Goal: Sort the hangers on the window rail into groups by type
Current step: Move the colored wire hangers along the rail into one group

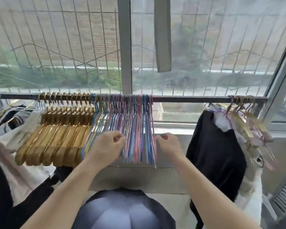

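Wire hangers (122, 123) hanging mid rail (188, 99), beside gold hangers (59, 128). Looking light, thin, springy, tangling easily; best taking at hook. Left hand (108, 144) pinching 1 strand; right hand (168, 142) curling at bunch edge, grip unclear.

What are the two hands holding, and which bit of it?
Both hands, left hand and right hand, pinch thin colored hangers low down, near their bottom bars.
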The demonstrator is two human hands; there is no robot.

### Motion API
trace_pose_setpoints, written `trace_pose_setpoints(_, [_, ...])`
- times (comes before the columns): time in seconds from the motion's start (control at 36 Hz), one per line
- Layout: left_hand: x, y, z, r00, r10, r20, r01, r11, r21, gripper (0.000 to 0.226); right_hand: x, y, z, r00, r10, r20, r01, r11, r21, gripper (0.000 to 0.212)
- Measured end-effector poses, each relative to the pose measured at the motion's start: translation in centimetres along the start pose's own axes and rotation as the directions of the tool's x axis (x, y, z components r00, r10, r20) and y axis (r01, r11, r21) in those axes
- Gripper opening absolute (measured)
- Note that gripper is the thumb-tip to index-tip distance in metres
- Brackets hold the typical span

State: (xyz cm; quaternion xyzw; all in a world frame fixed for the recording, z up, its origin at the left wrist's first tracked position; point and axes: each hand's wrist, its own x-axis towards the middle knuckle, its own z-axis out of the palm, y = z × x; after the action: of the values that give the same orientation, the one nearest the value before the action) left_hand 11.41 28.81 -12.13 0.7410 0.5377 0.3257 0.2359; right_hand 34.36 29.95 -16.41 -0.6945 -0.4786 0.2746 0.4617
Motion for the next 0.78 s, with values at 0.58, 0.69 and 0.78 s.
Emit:
trace_pose_setpoints(0.58, [-1.3,2.1,3.0,0.984,-0.171,-0.043,0.160,0.968,-0.191,0.017,4.6,-0.5,-2.7,0.986,-0.088,-0.139,0.090,0.996,0.008,0.030])
trace_pose_setpoints(0.69, [-2.7,3.6,4.5,0.987,-0.148,0.066,0.161,0.951,-0.266,0.018,6.2,0.0,-5.2,0.988,-0.088,-0.123,0.073,0.990,-0.125,0.027])
trace_pose_setpoints(0.78, [-3.9,4.7,6.7,0.988,-0.098,0.118,0.129,0.944,-0.302,0.016,5.6,2.6,-6.6,0.994,-0.045,-0.095,0.025,0.978,-0.208,0.032])
